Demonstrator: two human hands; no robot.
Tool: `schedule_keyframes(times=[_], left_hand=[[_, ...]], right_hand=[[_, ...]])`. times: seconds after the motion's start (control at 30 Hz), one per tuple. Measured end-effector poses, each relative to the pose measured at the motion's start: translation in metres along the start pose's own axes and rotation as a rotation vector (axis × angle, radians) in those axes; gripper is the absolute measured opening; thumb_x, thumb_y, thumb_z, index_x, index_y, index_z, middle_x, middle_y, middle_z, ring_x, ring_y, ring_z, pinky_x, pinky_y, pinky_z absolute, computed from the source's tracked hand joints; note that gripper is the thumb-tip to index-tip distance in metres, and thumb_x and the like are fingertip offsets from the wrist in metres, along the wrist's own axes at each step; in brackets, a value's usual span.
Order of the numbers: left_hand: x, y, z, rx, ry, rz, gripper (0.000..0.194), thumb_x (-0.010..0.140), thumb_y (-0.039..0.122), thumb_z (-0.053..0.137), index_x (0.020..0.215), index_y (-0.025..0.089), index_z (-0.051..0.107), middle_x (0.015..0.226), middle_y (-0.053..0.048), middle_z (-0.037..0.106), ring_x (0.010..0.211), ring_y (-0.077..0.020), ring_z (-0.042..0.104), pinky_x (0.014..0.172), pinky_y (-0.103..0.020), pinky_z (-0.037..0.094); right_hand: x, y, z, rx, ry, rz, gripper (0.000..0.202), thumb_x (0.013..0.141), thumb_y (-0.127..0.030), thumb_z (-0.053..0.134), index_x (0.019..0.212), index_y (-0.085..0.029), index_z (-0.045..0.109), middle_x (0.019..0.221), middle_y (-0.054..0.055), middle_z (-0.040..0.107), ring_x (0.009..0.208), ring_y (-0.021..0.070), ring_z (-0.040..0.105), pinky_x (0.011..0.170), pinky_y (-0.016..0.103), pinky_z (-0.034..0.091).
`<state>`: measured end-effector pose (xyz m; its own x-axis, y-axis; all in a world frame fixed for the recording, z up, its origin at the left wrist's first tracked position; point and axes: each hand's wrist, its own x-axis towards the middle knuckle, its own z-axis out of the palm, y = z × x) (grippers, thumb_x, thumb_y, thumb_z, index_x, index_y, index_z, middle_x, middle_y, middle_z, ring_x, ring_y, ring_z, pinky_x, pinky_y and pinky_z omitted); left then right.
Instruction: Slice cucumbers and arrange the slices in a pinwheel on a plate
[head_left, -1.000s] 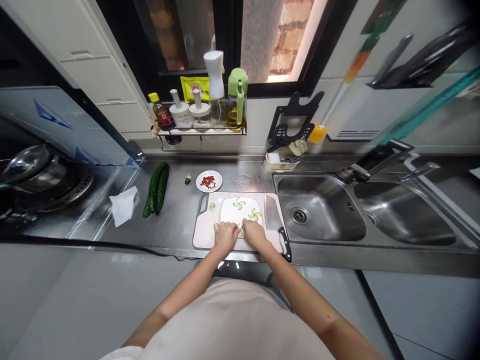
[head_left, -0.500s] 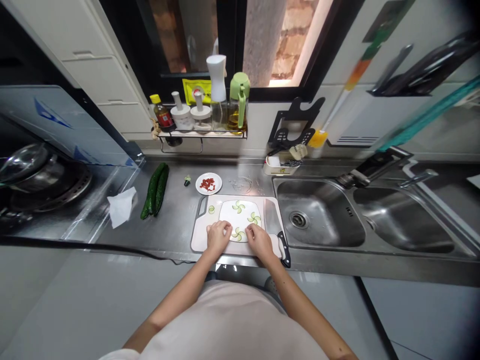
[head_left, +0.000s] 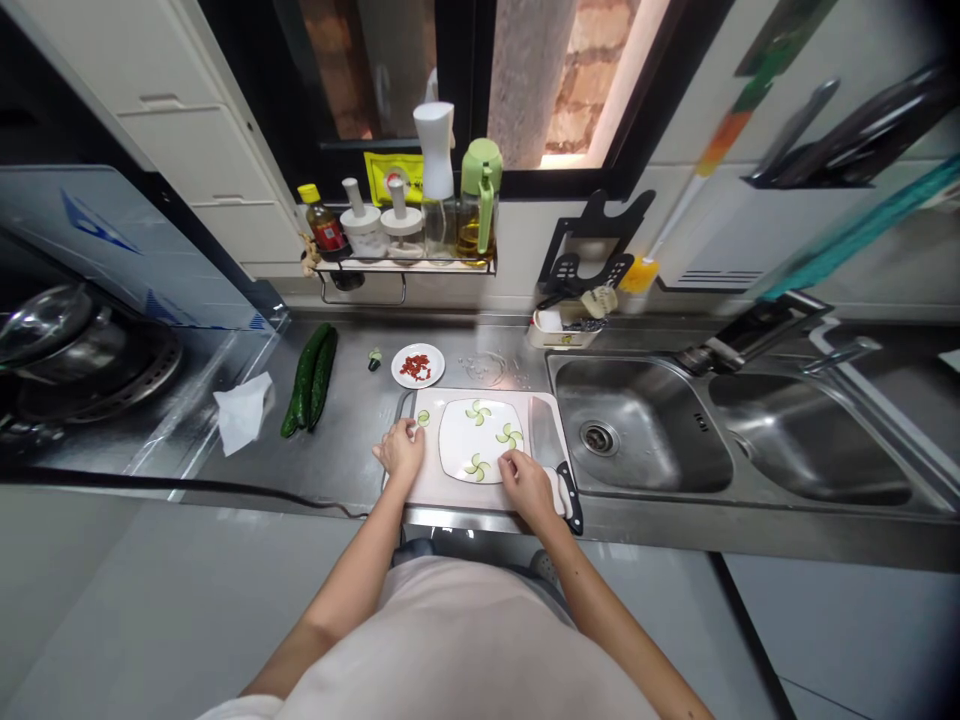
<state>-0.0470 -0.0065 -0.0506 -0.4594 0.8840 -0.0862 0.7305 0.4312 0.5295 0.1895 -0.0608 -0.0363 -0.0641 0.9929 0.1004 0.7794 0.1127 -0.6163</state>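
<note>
A white square plate (head_left: 459,440) lies on a pale cutting board (head_left: 431,492). Three pinwheels of thin green-edged cucumber slices sit on it, one of them a cucumber pinwheel (head_left: 477,467) near the front rim. My left hand (head_left: 401,452) is over the board's left side, fingers apart, just below some loose cucumber slices (head_left: 423,418). At the plate's lower right edge is my right hand (head_left: 528,488), thumb and fingers drawn together; whatever may be between them is hidden. Beside it, a knife (head_left: 546,435) rests along the board's right side, its black handle towards me.
Two whole cucumbers (head_left: 310,380) and a white paper towel (head_left: 242,413) lie to the left. Behind the board are a small dish (head_left: 404,378) of red pieces and a cucumber end (head_left: 374,360). A double sink (head_left: 637,480) is on the right. Bottles stand on a wall rack (head_left: 450,266).
My left hand has moved left, off the plate's edge to the loose slices. My right hand has shifted slightly right and stays by the plate. The three pinwheels look unchanged.
</note>
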Motion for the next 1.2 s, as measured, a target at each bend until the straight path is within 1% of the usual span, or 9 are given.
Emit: schedule_keyframes(times=[0.2,0.37,0.57,0.73,0.83,0.9,1.0,1.1,1.2], left_hand=[[0.013,0.003,0.007,0.075,-0.003,-0.004,0.027,0.083,0.04,0.053,0.101,0.025,0.065,0.097,-0.009,0.067,0.1,-0.0304,0.057,0.091,-0.046,0.029],[0.017,0.007,0.014,0.114,-0.016,0.009,0.029,0.082,0.041,0.054,0.103,0.025,0.065,0.105,-0.01,0.066,0.104,-0.0313,0.056,0.091,-0.048,0.029],[0.017,0.008,0.015,0.118,-0.015,0.002,0.026,0.083,0.038,0.054,0.103,0.025,0.063,0.107,-0.009,0.065,0.106,-0.0289,0.055,0.092,-0.045,0.031],[0.015,0.011,0.014,0.068,-0.011,0.016,0.019,0.084,0.029,0.053,0.099,0.024,0.064,0.104,-0.007,0.067,0.107,-0.0256,0.055,0.092,-0.041,0.034],[0.017,0.011,0.014,-0.066,-0.049,0.006,0.016,0.083,0.026,0.054,0.096,0.023,0.064,0.093,-0.004,0.069,0.098,-0.0211,0.059,0.091,-0.037,0.037],[0.017,0.012,0.014,-0.231,-0.105,0.0,0.018,0.08,0.028,0.057,0.095,0.021,0.064,0.089,-0.003,0.069,0.088,-0.0174,0.061,0.086,-0.033,0.042],[0.016,0.015,0.012,-0.515,-0.219,0.016,0.021,0.075,0.027,0.06,0.092,0.017,0.063,0.087,-0.004,0.068,0.077,-0.0138,0.062,0.075,-0.026,0.046],[0.01,0.023,0.004,-0.736,-0.308,0.067,0.019,0.069,0.024,0.063,0.086,0.016,0.062,0.079,-0.004,0.066,0.07,-0.0122,0.06,0.069,-0.024,0.047],[0.001,0.035,-0.009,-0.879,-0.38,0.136,0.023,0.066,0.025,0.067,0.085,0.016,0.059,0.071,0.0,0.061,0.065,-0.0106,0.057,0.067,-0.023,0.045]], right_hand=[[0.001,0.002,0.0,-0.004,-0.001,-0.016,0.025,0.092,-0.033,0.037,0.081,-0.021,0.057,0.076,0.003,0.061,0.071,0.0168,0.055,0.067,0.026,0.036],[0.0,0.004,-0.001,-0.005,-0.008,-0.013,0.025,0.092,-0.033,0.038,0.081,-0.021,0.057,0.074,0.003,0.06,0.07,0.0166,0.055,0.066,0.026,0.036],[0.001,0.005,-0.001,-0.004,-0.006,-0.016,0.026,0.092,-0.034,0.037,0.08,-0.021,0.057,0.073,0.003,0.06,0.071,0.0168,0.055,0.067,0.026,0.036],[0.0,0.006,0.001,-0.003,-0.013,-0.004,0.026,0.092,-0.034,0.038,0.08,-0.021,0.058,0.074,0.003,0.06,0.071,0.0164,0.054,0.067,0.026,0.036],[0.001,0.005,0.0,0.005,-0.012,-0.011,0.026,0.092,-0.034,0.038,0.08,-0.021,0.058,0.073,0.002,0.059,0.07,0.0164,0.054,0.066,0.026,0.036],[0.003,0.004,-0.001,0.023,-0.01,-0.013,0.026,0.092,-0.034,0.039,0.081,-0.021,0.058,0.074,0.003,0.06,0.071,0.0165,0.054,0.066,0.026,0.036],[0.01,-0.002,-0.004,0.056,-0.005,-0.012,0.024,0.091,-0.033,0.04,0.082,-0.021,0.059,0.075,0.003,0.061,0.071,0.0166,0.055,0.067,0.026,0.037],[0.02,-0.013,-0.009,0.088,0.003,-0.023,0.023,0.09,-0.032,0.042,0.082,-0.021,0.06,0.074,0.003,0.061,0.069,0.0163,0.054,0.065,0.026,0.038],[0.033,-0.029,-0.016,0.136,0.011,-0.061,0.02,0.089,-0.031,0.043,0.084,-0.021,0.06,0.077,0.003,0.062,0.072,0.0163,0.055,0.066,0.026,0.039]])
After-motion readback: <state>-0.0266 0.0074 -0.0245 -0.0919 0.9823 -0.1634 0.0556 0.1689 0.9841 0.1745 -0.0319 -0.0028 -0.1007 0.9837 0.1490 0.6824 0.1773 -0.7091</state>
